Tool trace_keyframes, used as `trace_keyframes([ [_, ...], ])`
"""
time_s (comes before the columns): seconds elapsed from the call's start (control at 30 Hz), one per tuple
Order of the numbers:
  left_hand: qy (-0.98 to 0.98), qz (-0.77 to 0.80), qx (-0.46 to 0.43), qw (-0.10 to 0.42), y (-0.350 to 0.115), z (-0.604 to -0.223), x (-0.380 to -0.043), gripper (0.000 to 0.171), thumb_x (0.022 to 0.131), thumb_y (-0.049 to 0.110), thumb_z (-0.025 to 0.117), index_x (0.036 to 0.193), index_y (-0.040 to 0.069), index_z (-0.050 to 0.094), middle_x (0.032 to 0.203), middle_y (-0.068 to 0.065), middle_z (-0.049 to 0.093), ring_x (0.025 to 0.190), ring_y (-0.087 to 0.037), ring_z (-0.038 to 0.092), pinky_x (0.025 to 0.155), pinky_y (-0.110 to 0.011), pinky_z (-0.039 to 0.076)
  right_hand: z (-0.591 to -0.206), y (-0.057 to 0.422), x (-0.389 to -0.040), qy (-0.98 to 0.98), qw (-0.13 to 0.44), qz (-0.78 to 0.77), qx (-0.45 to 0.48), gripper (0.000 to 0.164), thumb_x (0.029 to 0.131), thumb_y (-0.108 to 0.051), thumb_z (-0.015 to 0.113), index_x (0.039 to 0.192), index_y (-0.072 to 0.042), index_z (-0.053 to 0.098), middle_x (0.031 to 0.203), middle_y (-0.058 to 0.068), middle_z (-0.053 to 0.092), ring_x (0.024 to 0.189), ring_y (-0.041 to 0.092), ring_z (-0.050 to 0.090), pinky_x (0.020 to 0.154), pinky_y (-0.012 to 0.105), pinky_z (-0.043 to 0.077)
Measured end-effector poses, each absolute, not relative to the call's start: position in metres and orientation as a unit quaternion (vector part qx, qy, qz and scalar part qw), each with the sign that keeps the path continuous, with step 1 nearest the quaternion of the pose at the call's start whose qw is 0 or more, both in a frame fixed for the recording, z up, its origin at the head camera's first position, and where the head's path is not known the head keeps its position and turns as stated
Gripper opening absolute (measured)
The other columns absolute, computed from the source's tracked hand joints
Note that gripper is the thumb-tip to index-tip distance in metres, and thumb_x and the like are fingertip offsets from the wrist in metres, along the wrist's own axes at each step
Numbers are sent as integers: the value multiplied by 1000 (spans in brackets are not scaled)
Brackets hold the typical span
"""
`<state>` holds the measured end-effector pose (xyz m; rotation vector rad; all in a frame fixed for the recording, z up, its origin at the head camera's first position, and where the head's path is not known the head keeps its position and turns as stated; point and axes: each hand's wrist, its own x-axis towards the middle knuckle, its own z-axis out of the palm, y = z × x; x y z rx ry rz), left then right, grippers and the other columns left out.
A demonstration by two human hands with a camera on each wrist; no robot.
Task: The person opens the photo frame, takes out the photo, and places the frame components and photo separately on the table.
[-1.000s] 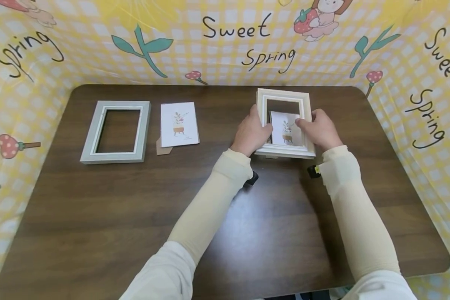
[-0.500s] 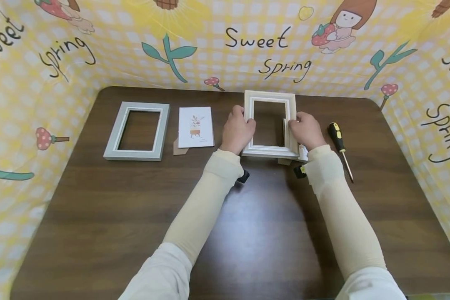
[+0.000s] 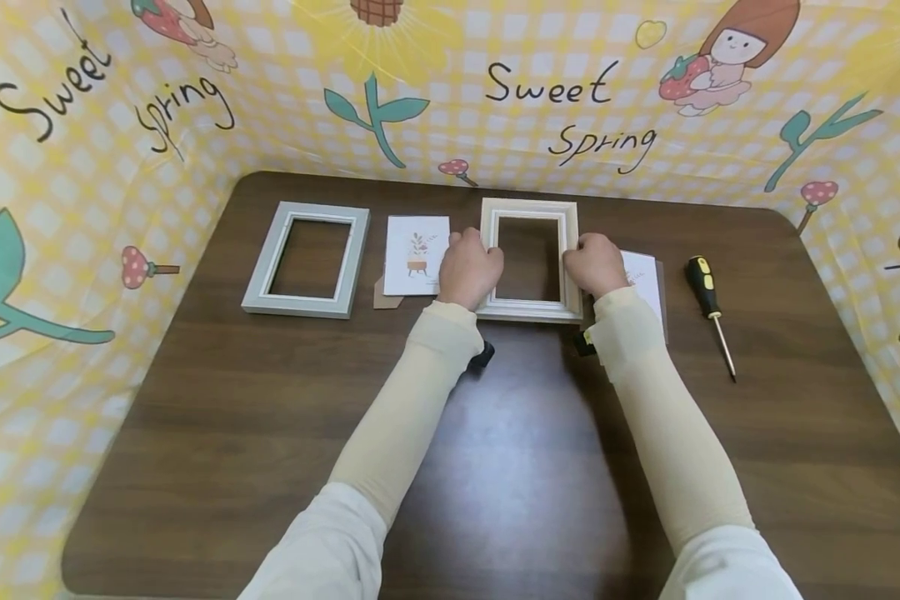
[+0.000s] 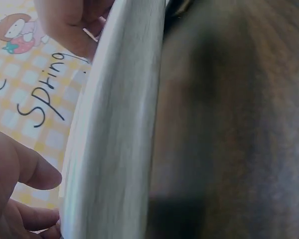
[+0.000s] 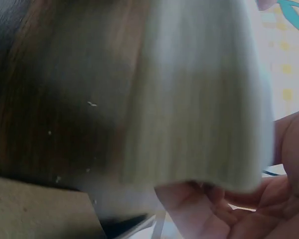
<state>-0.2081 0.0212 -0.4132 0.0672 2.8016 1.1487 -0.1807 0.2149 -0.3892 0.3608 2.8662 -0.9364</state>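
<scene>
Both hands hold a cream picture frame [image 3: 528, 207], face up over the back middle of the table, its opening showing bare wood. My left hand [image 3: 470, 268] grips the left rail; my right hand [image 3: 597, 265] grips the right rail. In the left wrist view the outer side of the cream frame [image 4: 119, 124] stands beside my left hand's fingers [image 4: 37, 169]. In the right wrist view my right hand [image 5: 289, 174] curls at the blurred frame edge [image 5: 199, 99]. Whether the frame touches the table cannot be told. A printed card [image 3: 647, 279] lies partly hidden behind my right wrist.
A grey-blue picture frame [image 3: 258, 283] lies at the back left of the table [image 3: 270, 433]. Beside it a potted-plant card [image 3: 417, 254] lies over brown backing [image 3: 385, 297]. At the right is a black-and-yellow screwdriver [image 3: 705, 287]. A patterned cloth [image 3: 525, 117] walls the table.
My hands have carried the cream frame leftwards off the right-hand card and lowered it. That card and the screwdriver have come into view. The head view has turned a little left.
</scene>
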Motion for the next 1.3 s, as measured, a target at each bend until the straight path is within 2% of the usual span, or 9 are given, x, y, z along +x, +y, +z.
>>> trace_keyframes([
  [0.17,928,366,22,56,24,-419,-208,41,99,25,52,125,-5,58,113,-20,54,98,-34,59,87,-44,48,-396,217,-187,945,58,-299,120,47,92,-11,46,134,8,56,130,28,59,113,43,55,98,51,43],
  [0.3,934,353,23,55,25,-423,-208,40,99,25,52,125,-5,59,115,-21,54,102,-37,59,87,-46,48,-400,218,-190,946,64,-296,116,55,89,-10,46,141,8,51,138,27,54,123,44,52,104,52,40],
  [0.47,944,324,23,52,29,-427,-209,38,99,25,52,123,-4,61,114,-21,54,103,-37,58,84,-46,48,-404,220,-190,952,67,-279,110,27,85,-7,44,101,3,64,91,19,62,84,35,55,78,44,47],
  [0.57,951,305,26,50,32,-428,-208,38,99,24,52,121,-5,62,113,-21,55,102,-35,58,84,-45,48,-406,219,-189,953,67,-275,112,16,85,-7,45,69,-6,44,60,5,37,58,23,36,57,36,34],
  [0.77,962,266,19,61,35,-425,-208,39,98,26,49,120,-4,62,113,-20,53,102,-34,56,81,-45,49,-405,217,-188,950,66,-286,106,27,90,-12,46,64,-10,41,54,1,34,50,16,29,52,33,30],
  [0.9,973,223,19,56,40,-418,-206,45,98,27,49,127,-6,57,113,-20,52,102,-33,55,77,-45,50,-394,223,-183,935,80,-325,113,30,98,-21,48,105,3,66,93,17,66,59,24,58,66,39,49],
  [1.0,980,193,36,19,47,-411,-203,46,98,25,51,132,-6,54,116,-21,53,104,-33,55,80,-45,50,-382,237,-174,914,85,-376,130,49,101,-26,49,141,2,54,134,21,58,83,33,70,81,46,54],
  [1.17,943,310,117,-5,67,-400,-198,42,99,17,53,138,2,56,120,-17,58,107,-31,58,88,-43,48,-365,282,-157,909,68,-381,157,50,104,-24,42,146,4,48,137,25,55,101,38,63,83,47,53],
  [1.3,869,451,163,118,94,-393,-196,48,102,14,47,150,9,46,128,-11,60,110,-23,58,94,-36,46,-362,319,-145,923,90,-333,171,52,104,-20,37,146,10,42,144,32,45,115,46,52,91,57,47],
])
